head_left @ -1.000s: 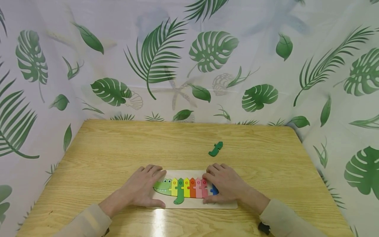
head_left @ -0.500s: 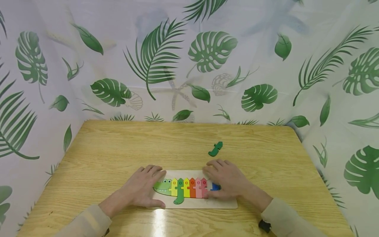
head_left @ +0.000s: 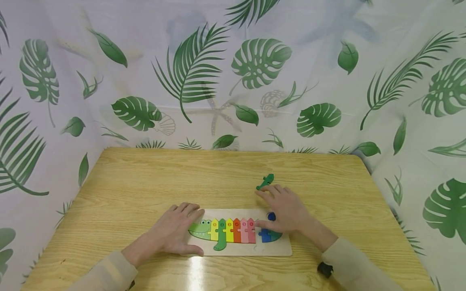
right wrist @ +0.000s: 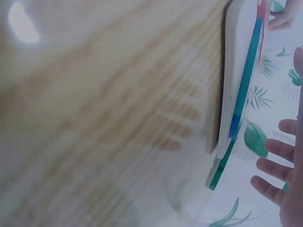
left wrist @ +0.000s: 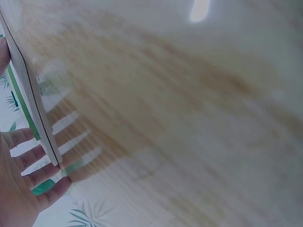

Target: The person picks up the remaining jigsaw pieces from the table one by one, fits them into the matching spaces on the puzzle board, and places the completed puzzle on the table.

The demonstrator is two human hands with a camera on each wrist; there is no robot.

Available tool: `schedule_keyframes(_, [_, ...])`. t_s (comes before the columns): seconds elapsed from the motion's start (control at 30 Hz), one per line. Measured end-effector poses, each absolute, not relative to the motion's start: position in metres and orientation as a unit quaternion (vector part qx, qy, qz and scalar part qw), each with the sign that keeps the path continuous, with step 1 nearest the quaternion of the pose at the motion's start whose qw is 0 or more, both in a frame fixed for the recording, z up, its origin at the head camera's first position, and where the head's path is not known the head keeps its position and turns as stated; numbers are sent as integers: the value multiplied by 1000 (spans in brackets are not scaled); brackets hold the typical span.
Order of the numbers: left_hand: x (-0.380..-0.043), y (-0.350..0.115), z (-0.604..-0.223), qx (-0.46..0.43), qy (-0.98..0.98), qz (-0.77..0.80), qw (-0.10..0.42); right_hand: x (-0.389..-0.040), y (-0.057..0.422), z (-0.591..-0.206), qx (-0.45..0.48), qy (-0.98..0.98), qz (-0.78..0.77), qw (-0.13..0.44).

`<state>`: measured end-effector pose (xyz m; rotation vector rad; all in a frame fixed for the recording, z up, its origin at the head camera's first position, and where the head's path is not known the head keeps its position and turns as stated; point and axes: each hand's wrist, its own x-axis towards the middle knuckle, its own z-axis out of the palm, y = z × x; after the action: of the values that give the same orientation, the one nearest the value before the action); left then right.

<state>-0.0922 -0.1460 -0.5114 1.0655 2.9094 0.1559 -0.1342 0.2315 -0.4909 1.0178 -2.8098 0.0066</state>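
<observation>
A pale wooden puzzle board carries a crocodile puzzle: a green head, several numbered coloured pieces, and a blue piece near the tail. Bare board shows between the pink and blue pieces. My left hand rests around the board's left end, thumb at the near edge, fingers spread at the far edge. Beyond the board lies a loose dark green puzzle piece. My right hand reaches over the board's right part, fingertips at the loose piece's near end; whether they touch it is unclear. Its fingers look extended in the right wrist view.
The wooden table surrounds the board and meets a white leaf-printed cloth behind and at both sides. A dark wrist strap shows at my right sleeve.
My right hand has left the blue piece and moved away from me towards the loose green piece, uncovering more of the tail end. The left hand and board have stayed put.
</observation>
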Motion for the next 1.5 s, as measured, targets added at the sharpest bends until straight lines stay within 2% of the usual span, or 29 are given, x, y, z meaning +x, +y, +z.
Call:
schedule_keyframes(0.63, [-93, -147, -512, 345, 937, 51, 21, -159, 244, -493, 268, -960, -2, 78])
schedule_keyframes(1.03, [-93, -147, -512, 345, 937, 55, 26, -173, 248, -495, 218, -975, 8, 30])
schedule_keyframes(1.5, [-93, -147, -511, 347, 936, 52, 24, -192, 252, -502, 168, -986, -2, 13])
